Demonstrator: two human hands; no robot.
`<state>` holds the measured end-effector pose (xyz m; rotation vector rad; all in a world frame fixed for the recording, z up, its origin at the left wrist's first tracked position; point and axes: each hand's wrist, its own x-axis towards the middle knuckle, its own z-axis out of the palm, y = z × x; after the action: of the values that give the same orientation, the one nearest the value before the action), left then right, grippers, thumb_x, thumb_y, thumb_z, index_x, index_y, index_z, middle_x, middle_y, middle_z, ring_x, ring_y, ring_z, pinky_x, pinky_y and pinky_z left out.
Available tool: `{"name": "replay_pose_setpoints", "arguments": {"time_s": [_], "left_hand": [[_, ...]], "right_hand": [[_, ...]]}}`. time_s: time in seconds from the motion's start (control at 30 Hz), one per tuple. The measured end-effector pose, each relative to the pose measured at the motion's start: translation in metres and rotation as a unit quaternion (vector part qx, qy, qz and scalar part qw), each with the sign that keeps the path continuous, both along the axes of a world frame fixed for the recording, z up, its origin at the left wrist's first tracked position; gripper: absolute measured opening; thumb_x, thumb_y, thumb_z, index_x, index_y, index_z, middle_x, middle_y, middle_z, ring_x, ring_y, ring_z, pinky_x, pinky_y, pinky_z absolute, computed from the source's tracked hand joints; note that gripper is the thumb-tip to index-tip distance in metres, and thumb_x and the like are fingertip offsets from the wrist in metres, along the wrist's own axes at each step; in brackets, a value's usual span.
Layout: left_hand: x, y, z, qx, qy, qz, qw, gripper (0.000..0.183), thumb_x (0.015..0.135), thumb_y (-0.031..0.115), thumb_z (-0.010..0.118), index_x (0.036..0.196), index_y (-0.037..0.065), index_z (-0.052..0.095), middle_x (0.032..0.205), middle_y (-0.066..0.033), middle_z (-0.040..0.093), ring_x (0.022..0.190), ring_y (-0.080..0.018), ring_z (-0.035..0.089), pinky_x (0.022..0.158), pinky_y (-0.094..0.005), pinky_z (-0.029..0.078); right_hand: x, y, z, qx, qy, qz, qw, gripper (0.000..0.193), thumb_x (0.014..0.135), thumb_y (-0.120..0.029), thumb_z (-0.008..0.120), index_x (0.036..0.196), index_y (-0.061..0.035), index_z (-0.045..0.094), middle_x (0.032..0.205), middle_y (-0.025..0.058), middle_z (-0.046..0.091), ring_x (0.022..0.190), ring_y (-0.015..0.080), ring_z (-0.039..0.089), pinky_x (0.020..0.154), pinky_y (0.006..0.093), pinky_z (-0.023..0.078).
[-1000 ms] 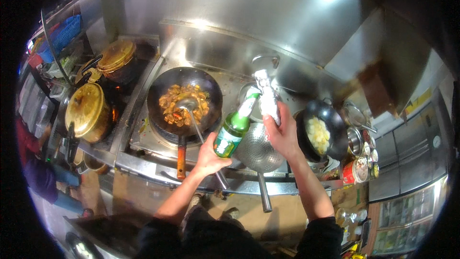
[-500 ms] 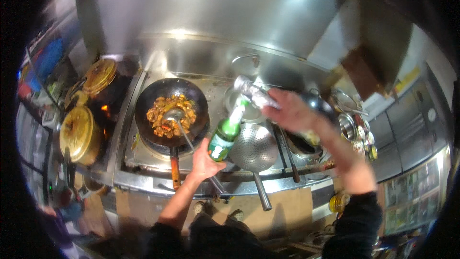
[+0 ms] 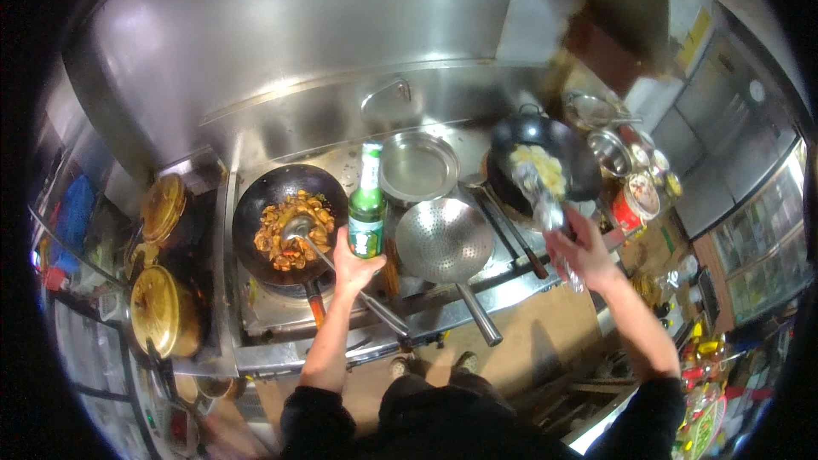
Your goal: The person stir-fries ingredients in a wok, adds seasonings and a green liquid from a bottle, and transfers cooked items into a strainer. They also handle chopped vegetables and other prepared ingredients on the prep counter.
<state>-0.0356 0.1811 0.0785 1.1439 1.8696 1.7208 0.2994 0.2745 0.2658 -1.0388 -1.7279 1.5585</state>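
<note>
My left hand [image 3: 354,262] is wrapped round a green glass bottle [image 3: 367,213] with a pale neck, held nearly upright between the left wok and the strainer. Whether it is capped I cannot make out. In the left black wok [image 3: 247,204] lies browned, chopped food [image 3: 285,238], with a ladle [image 3: 300,228] resting in it. My right hand [image 3: 586,249] grips a shiny, silvery, elongated thing [image 3: 550,209], blurred and of unclear kind. Its far end is over the right black wok [image 3: 579,149], which contains pale yellowish food [image 3: 541,163].
A perforated strainer [image 3: 445,240] and a round metal pan [image 3: 419,166] sit between the woks. Lidded brass-coloured pots [image 3: 158,311] stand on the left, with a steel bowl [image 3: 608,150] and a red-and-white tub [image 3: 637,199] at right. A steel counter edge [image 3: 511,285] runs along the front.
My right hand has moved away from the bottle's top, rightward and nearer, carrying the silvery thing to the right wok. The bottle is now more upright. The whole view has shifted.
</note>
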Motion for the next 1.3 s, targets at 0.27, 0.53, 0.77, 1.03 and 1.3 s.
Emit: {"name": "replay_pose_setpoints", "arguments": {"time_s": [0.27, 0.53, 0.77, 1.03, 1.3], "left_hand": [[0.028, -0.006, 0.012, -0.019, -0.055, -0.063, 0.996, 0.062, 0.049, 0.006, 0.074, 0.105, 0.004, 0.046, 0.09, -0.0072, 0.057, 0.082, -0.019, 0.056, 0.075, -0.0333, 0.048], [0.026, -0.018, 0.0, -0.033, -0.048, -0.044, 0.997, 0.061, 0.049, 0.012, 0.077, 0.101, 0.004, 0.047, 0.089, -0.0089, 0.058, 0.082, -0.0189, 0.057, 0.076, -0.0319, 0.047], [0.021, -0.016, 0.001, -0.033, -0.04, -0.065, 0.997, 0.061, 0.049, 0.016, 0.077, 0.101, 0.004, 0.049, 0.087, -0.012, 0.058, 0.081, -0.0253, 0.059, 0.076, -0.035, 0.047], [0.011, -0.018, -0.014, -0.068, 0.073, -0.067, 0.993, 0.062, 0.049, 0.016, 0.077, 0.103, 0.005, 0.049, 0.09, -0.0123, 0.059, 0.084, -0.0275, 0.06, 0.077, -0.0372, 0.048], [0.006, 0.007, -0.011, 0.002, -0.057, -0.063, 0.996, 0.061, 0.049, 0.008, 0.075, 0.103, 0.004, 0.047, 0.089, -0.0075, 0.058, 0.081, -0.0189, 0.056, 0.076, -0.033, 0.047]], "right_hand": [[-0.111, 0.03, -0.034, 0.347, -0.06, 0.044, 0.935, 0.031, 0.085, -0.022, 0.061, 0.1, 0.0014, 0.047, 0.077, 0.0235, 0.059, 0.07, 0.0402, 0.059, 0.061, 0.0404, 0.046], [-0.158, 0.045, -0.024, 0.392, -0.122, 0.114, 0.905, 0.034, 0.085, -0.023, 0.059, 0.105, -0.0001, 0.045, 0.082, 0.0263, 0.06, 0.078, 0.0449, 0.059, 0.065, 0.0467, 0.047], [-0.164, 0.043, -0.014, 0.417, -0.154, 0.136, 0.886, 0.033, 0.086, -0.023, 0.057, 0.104, 0.0003, 0.044, 0.079, 0.0264, 0.059, 0.075, 0.0458, 0.058, 0.062, 0.0467, 0.047], [-0.165, 0.15, 0.131, 0.472, -0.359, 0.259, 0.762, 0.026, 0.086, -0.027, 0.058, 0.092, -0.0022, 0.055, 0.071, 0.0098, 0.059, 0.06, 0.0201, 0.057, 0.052, 0.0361, 0.047], [-0.076, 0.089, 0.012, 0.49, -0.128, 0.054, 0.86, 0.027, 0.082, -0.018, 0.064, 0.096, -0.0005, 0.05, 0.075, 0.0146, 0.056, 0.057, 0.0237, 0.054, 0.056, 0.0356, 0.046]]}}
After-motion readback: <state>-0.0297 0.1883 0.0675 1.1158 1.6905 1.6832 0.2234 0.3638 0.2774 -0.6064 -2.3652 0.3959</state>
